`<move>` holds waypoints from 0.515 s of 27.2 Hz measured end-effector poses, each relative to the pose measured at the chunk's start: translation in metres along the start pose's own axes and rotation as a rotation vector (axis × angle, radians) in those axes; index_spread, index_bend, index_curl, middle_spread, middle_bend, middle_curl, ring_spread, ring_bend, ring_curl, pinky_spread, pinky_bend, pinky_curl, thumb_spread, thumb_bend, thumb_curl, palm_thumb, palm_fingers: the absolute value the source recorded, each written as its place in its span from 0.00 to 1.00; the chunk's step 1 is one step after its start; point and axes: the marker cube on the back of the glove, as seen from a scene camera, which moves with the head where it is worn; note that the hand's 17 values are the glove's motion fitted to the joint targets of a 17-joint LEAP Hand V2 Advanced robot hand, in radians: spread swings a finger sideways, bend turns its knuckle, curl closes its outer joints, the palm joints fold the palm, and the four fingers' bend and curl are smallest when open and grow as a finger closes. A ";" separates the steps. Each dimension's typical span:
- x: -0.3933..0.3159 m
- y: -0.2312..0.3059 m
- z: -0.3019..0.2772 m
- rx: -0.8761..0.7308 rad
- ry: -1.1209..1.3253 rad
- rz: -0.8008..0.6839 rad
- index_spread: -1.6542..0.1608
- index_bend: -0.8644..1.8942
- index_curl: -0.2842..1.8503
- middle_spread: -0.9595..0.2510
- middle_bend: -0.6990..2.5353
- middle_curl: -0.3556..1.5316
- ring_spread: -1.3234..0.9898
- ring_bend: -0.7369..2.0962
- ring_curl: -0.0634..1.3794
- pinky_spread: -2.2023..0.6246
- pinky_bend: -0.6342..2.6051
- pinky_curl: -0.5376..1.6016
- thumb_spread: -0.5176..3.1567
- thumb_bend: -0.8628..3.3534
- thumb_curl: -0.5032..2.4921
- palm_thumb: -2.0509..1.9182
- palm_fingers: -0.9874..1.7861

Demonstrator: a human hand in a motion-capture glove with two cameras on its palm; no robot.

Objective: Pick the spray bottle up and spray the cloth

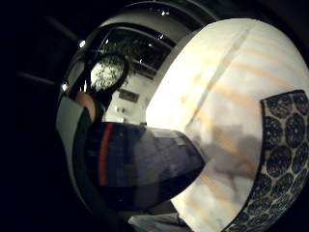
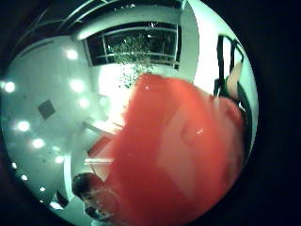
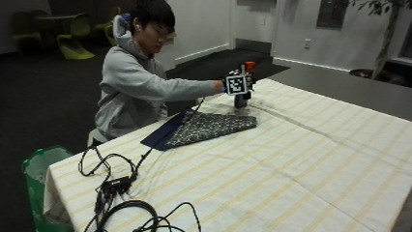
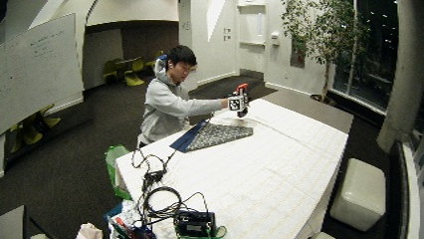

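In the outside view the gloved right hand (image 3: pixel 234 83) grips a spray bottle (image 3: pixel 242 99) upright at the table's far left edge. The bottle has a dark body and a red spray head (image 3: pixel 250 66). I cannot tell whether its base touches the table. A dark patterned cloth (image 3: pixel 207 127) with a blue underside lies flat on the striped tablecloth (image 3: pixel 302 159), just nearer than the bottle. The little finger side palm view shows the dark bottle body (image 1: pixel 140 164) close up and the patterned cloth (image 1: pixel 282 145) beside it. The red spray head (image 2: pixel 178 155) fills the thumb side palm view.
Black cables and a small black box (image 3: pixel 116 184) lie on the table's near left corner. A green bag (image 3: pixel 40 166) stands on the floor by that corner. The person sits at the table's left side (image 4: pixel 169 107). A white stool (image 4: pixel 358 191) stands on the right.
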 end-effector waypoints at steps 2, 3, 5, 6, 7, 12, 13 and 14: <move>0.000 -0.013 0.007 0.039 0.011 -0.014 0.81 0.39 0.36 0.73 0.36 0.43 0.50 0.40 0.33 0.69 0.34 0.44 0.27 0.19 0.40 0.75 0.76; -0.001 -0.017 0.009 0.052 0.012 -0.016 0.81 0.38 0.36 0.73 0.35 0.43 0.50 0.39 0.33 0.70 0.33 0.44 0.28 0.19 0.39 0.75 0.74; -0.007 -0.019 0.010 0.056 -0.013 -0.012 0.80 0.34 0.35 0.74 0.32 0.41 0.51 0.36 0.33 0.73 0.33 0.45 0.30 0.18 0.38 0.73 0.56; -0.011 -0.021 0.009 0.073 -0.041 -0.009 0.79 0.33 0.36 0.75 0.31 0.41 0.52 0.37 0.35 0.75 0.34 0.47 0.31 0.18 0.37 0.72 0.51; -0.016 -0.023 0.007 0.101 -0.071 -0.007 0.79 0.33 0.35 0.75 0.31 0.41 0.52 0.36 0.35 0.76 0.35 0.47 0.32 0.18 0.37 0.71 0.47; -0.001 0.007 -0.016 0.031 0.056 -0.001 0.76 0.32 0.30 0.77 0.28 0.39 0.54 0.35 0.31 0.79 0.36 0.45 0.34 0.19 0.34 0.68 0.40; -0.001 0.014 -0.020 0.018 0.062 -0.004 0.76 0.33 0.29 0.78 0.28 0.38 0.54 0.35 0.30 0.80 0.36 0.44 0.34 0.19 0.34 0.68 0.40; -0.005 0.019 -0.023 0.021 0.046 -0.008 0.75 0.33 0.28 0.78 0.28 0.38 0.54 0.35 0.29 0.80 0.36 0.44 0.34 0.19 0.34 0.68 0.40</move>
